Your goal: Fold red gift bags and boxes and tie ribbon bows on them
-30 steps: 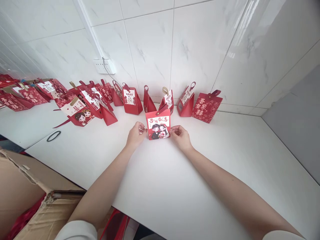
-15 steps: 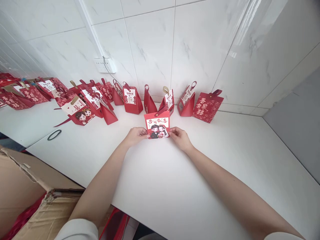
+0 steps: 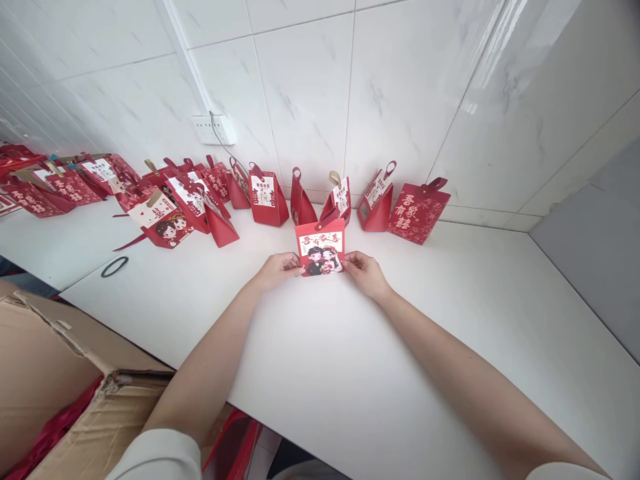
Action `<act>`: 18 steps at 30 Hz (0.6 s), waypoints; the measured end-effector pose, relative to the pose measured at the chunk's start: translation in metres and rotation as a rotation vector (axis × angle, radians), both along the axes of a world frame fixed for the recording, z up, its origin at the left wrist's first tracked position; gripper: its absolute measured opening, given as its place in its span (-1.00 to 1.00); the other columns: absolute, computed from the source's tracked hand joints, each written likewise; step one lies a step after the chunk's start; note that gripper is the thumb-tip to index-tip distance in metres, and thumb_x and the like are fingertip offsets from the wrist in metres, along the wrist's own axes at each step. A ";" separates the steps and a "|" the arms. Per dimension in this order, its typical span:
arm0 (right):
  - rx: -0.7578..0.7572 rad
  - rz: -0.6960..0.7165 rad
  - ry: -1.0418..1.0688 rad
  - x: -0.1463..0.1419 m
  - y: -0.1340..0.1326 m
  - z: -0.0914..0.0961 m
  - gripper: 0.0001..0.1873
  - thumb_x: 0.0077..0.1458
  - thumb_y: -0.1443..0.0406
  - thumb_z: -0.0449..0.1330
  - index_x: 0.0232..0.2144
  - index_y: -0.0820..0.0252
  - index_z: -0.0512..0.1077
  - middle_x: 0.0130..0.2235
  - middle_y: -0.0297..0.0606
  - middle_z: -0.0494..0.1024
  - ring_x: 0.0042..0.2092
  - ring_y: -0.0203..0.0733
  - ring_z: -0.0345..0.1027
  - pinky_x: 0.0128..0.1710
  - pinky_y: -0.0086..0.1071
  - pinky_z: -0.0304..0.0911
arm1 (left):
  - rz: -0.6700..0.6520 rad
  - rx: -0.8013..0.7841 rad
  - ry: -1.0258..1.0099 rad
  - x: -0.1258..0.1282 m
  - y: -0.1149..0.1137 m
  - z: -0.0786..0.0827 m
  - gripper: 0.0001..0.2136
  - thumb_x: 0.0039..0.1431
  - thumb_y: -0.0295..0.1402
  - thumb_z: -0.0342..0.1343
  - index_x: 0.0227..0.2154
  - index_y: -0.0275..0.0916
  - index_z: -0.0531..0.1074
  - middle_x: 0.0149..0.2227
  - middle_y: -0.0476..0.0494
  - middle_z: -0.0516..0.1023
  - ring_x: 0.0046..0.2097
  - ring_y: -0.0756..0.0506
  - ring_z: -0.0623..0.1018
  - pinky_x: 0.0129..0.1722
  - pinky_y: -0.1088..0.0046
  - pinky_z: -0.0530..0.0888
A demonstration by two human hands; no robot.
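Note:
A small red gift box (image 3: 321, 245) with a cartoon couple on its front stands on the white table (image 3: 350, 373), just ahead of me. My left hand (image 3: 278, 269) pinches its lower left corner. My right hand (image 3: 364, 272) pinches its lower right corner. Both hands rest low on the table top. A flap with a snap button sticks up at the box's top edge.
A row of several finished red gift boxes (image 3: 267, 197) lines the tiled wall, running far to the left; another (image 3: 417, 210) leans at the right end. A wall socket (image 3: 215, 130) sits above them. A black hair band (image 3: 114, 267) lies at left. A torn cardboard carton (image 3: 55, 393) stands below the table edge.
My left hand has dropped from the box's side to its lower left corner. The box has stayed almost in place, and the view has shifted slightly.

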State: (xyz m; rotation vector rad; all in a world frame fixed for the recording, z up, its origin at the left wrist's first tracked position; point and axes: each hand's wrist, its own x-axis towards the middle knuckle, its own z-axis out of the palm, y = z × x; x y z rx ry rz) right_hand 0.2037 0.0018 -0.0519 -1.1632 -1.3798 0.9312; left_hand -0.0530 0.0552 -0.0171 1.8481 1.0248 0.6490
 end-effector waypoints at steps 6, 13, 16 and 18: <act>0.012 0.006 -0.035 0.002 0.000 0.001 -0.75 0.05 0.09 0.14 -0.37 0.15 0.41 -0.37 -0.29 0.53 -0.32 -0.19 0.37 -0.22 -0.28 0.28 | -0.042 0.052 0.094 0.004 -0.009 0.006 -0.60 -0.08 -0.12 0.24 -0.22 -0.30 0.51 -0.34 -0.15 0.55 -0.29 -0.14 0.53 -0.32 0.34 0.47; 0.037 0.080 -0.030 0.004 0.003 -0.005 -0.82 -0.01 0.19 0.18 -0.34 0.14 0.40 -0.28 -0.25 0.55 -0.24 -0.18 0.42 -0.15 -0.26 0.32 | -0.040 0.004 0.073 0.002 -0.009 0.010 -0.56 -0.03 -0.10 0.21 -0.13 -0.28 0.48 -0.24 -0.14 0.56 -0.27 -0.10 0.52 -0.31 0.40 0.46; 0.039 0.077 -0.031 0.004 0.003 -0.005 -0.83 0.00 0.20 0.18 -0.34 0.14 0.41 -0.27 -0.25 0.55 -0.24 -0.18 0.42 -0.14 -0.25 0.32 | -0.018 0.011 0.109 0.000 -0.006 0.008 -0.59 -0.08 -0.08 0.24 -0.25 -0.30 0.52 -0.34 -0.11 0.55 -0.33 -0.09 0.50 -0.36 0.42 0.44; 0.038 0.068 -0.032 0.004 0.003 -0.005 -0.82 0.00 0.20 0.17 -0.34 0.15 0.41 -0.27 -0.24 0.55 -0.24 -0.18 0.42 -0.14 -0.25 0.32 | -0.027 0.010 0.110 0.000 -0.005 0.007 -0.61 -0.10 -0.07 0.25 -0.30 -0.30 0.53 -0.37 -0.10 0.55 -0.33 -0.10 0.50 -0.36 0.41 0.44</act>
